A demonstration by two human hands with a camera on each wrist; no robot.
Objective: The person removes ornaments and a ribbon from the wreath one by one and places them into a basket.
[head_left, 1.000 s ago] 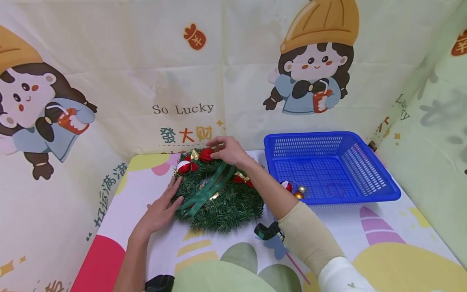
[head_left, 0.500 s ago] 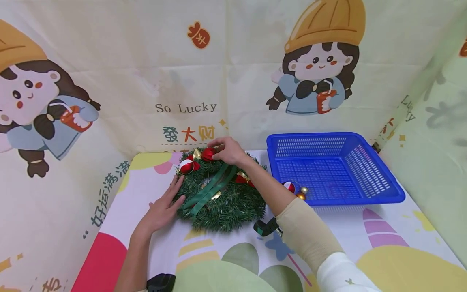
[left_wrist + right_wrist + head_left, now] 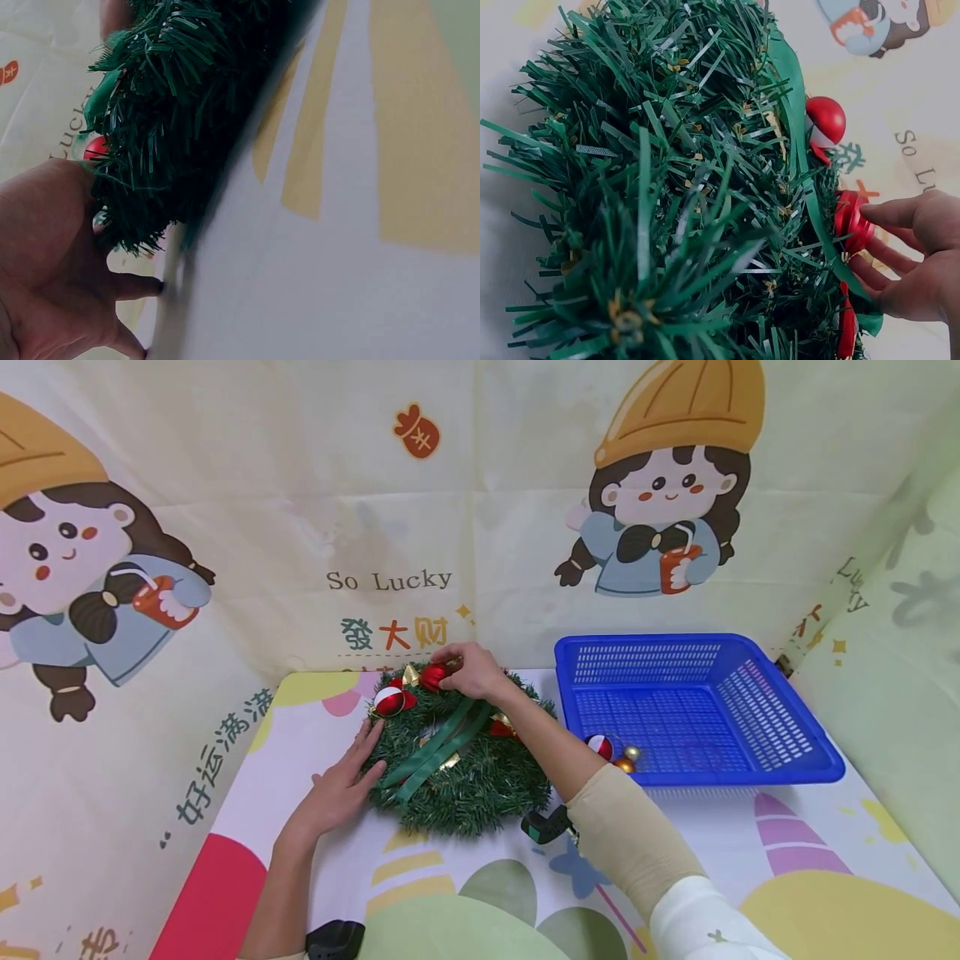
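mid-frame, the right hand is pinching a ribbed red bauble; the left hand is resting spread-fingered against the christmas wreath, which tugging could be shifting.

And right in front of you, the creased cream backdrop carries a cartoon figure in an orange hat! A pale greenish side wall closes your right; below, colourful shapes brighten your white tabletop.
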